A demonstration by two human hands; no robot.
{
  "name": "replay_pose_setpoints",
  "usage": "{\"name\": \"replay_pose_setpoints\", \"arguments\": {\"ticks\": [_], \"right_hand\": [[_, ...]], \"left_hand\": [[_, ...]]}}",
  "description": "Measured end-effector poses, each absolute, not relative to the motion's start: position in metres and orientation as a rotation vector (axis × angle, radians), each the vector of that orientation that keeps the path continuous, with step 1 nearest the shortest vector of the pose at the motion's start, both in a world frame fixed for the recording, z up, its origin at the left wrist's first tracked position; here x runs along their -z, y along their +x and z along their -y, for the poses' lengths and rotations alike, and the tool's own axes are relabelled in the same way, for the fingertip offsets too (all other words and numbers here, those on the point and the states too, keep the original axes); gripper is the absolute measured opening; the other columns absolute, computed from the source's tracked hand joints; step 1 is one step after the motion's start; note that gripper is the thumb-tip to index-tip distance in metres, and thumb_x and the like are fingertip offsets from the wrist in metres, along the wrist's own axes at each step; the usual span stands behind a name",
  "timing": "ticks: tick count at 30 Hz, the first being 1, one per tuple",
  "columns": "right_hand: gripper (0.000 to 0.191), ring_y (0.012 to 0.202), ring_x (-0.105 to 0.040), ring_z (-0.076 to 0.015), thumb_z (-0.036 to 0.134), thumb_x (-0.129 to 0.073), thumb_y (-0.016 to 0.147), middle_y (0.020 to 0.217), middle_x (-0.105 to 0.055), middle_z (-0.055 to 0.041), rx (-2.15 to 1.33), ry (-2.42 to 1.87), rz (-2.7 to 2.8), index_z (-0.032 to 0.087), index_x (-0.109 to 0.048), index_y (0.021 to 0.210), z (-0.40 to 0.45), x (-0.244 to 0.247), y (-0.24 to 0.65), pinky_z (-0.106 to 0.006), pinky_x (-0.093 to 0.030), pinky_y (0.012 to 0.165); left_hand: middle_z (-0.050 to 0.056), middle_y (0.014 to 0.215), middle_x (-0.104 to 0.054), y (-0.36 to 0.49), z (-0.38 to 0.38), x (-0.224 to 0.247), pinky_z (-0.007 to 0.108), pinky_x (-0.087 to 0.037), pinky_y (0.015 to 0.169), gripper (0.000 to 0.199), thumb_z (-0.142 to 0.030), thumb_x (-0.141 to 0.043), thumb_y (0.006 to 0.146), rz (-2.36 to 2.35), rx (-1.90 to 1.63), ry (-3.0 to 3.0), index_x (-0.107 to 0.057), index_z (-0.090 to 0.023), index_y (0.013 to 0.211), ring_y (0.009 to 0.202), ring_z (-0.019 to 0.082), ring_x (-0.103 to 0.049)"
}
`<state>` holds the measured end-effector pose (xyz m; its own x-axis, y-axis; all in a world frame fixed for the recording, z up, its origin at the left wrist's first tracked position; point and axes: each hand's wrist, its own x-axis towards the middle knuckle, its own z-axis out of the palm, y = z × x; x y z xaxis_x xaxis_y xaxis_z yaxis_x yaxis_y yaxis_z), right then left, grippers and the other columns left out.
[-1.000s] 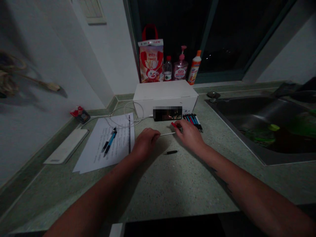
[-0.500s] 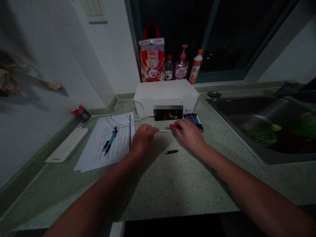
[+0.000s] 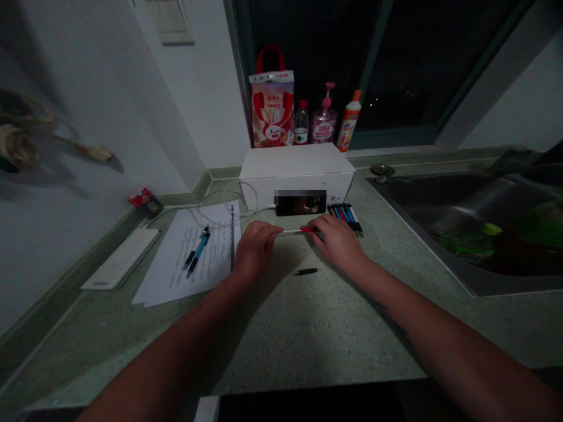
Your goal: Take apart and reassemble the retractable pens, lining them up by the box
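Observation:
Between thumb and fingertips my left hand pinches one end of a thin white pen refill. My right hand is closed on a red pen barrel, partly hidden by the fingers. The refill's free end meets the barrel's left end; I cannot tell how far inside it sits. On the counter below the hands lies a small black pen part with a pointed tip. Just beyond my right hand, several pens in blue, red, white and black lie side by side.
Behind the hands a phone leans against a white box, with a white cable attached. Printed sheets bearing blue and black pens lie left, beside a white flat device. A sink is at right.
The red barrel has come in line with the refill, closing the gap between them. My right hand has shifted slightly; my left hand keeps nearly the same place.

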<state>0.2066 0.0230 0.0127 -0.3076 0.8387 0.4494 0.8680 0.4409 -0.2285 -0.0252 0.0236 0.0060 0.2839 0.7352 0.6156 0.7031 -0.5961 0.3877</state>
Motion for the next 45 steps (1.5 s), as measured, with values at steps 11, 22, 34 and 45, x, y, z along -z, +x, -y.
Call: {"name": "replay_pose_setpoints", "arguments": {"ticks": [11,22,34,45], "right_hand": [[0.028,0.097,-0.069,-0.0268,0.021,-0.052,0.096,0.112,-0.072,-0.0119,-0.159,-1.408,2.082,0.018,-0.062,0.122,-0.021,-0.011,0.201,-0.039,-0.053,0.084],[0.034,0.109,-0.068,-0.0284,0.021,-0.047,0.099,0.126,-0.070,-0.0127,-0.125,-1.410,2.066,0.019,-0.062,0.129,-0.020,-0.013,0.202,-0.040,-0.054,0.089],[0.040,0.105,-0.067,-0.0260,0.012,-0.047,0.096,0.124,-0.069,-0.0105,-0.013,-1.454,2.162,0.023,-0.062,0.131,-0.020,-0.012,0.206,-0.035,-0.053,0.082],[0.043,0.094,-0.069,-0.0248,0.008,-0.045,0.093,0.118,-0.070,-0.0089,0.047,-1.479,2.224,0.024,-0.067,0.126,-0.019,-0.015,0.206,-0.035,-0.052,0.071]], "left_hand": [[0.008,0.111,-0.069,-0.016,-0.018,0.003,0.042,-0.056,0.088,0.045,-0.023,-0.071,0.088,-1.351,-1.169,2.241,-0.058,-0.022,0.131,0.097,0.024,-0.065],[0.008,0.114,-0.071,-0.006,-0.006,-0.001,0.045,-0.050,0.096,0.008,-0.019,-0.067,0.089,-0.863,-0.644,2.632,-0.074,-0.022,0.092,0.108,0.026,-0.062],[0.007,0.096,-0.073,-0.007,-0.005,0.000,0.041,-0.052,0.087,0.012,-0.015,-0.063,0.089,-1.045,-0.686,2.625,-0.070,-0.020,0.098,0.093,0.025,-0.065],[0.005,0.106,-0.075,-0.025,-0.021,-0.006,0.040,-0.054,0.089,0.022,-0.021,-0.053,0.098,-1.387,-1.258,2.411,-0.070,-0.021,0.112,0.098,0.022,-0.068]]}}
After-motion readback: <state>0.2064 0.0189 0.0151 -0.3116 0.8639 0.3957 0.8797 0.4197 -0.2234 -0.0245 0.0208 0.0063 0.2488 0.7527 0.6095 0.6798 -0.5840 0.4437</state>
